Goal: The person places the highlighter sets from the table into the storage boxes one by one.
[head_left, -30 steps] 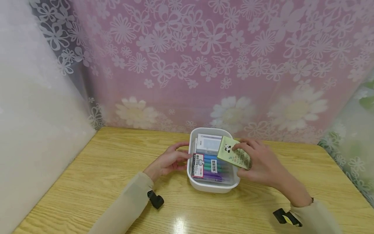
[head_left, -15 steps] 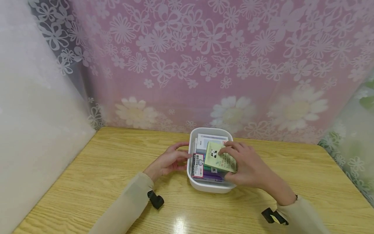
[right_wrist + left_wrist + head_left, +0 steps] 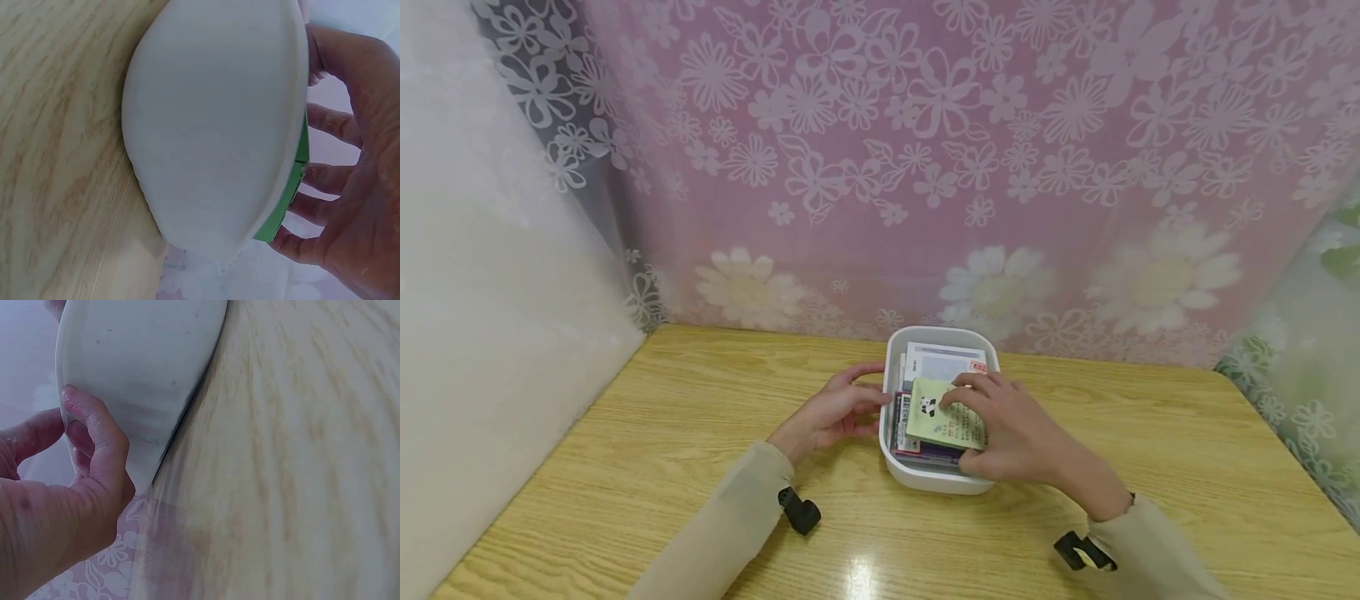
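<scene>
My right hand [image 3: 1018,433] grips a pale green box [image 3: 943,421] with a panda picture and printed text on its top. The box sits low in the white plastic bin [image 3: 940,482], over a clear pack of pens that it mostly covers. In the right wrist view, the box's green side [image 3: 281,206] shows just past the bin's rim, with the fingers around it. My left hand [image 3: 846,406] holds the bin's left rim; in the left wrist view, the fingers [image 3: 103,437] are bent against its outer wall.
White boxes [image 3: 946,360] lie at the far end of the bin. The bin stands on a wood-grain table [image 3: 715,400] near its back edge. A pink flowered curtain [image 3: 880,167] hangs behind, and a pale sheet [image 3: 512,292] hangs at the left.
My right hand has brought the green box leftward and down, from above the bin's right rim to over the pen pack inside. The left hand and the bin have stayed put.
</scene>
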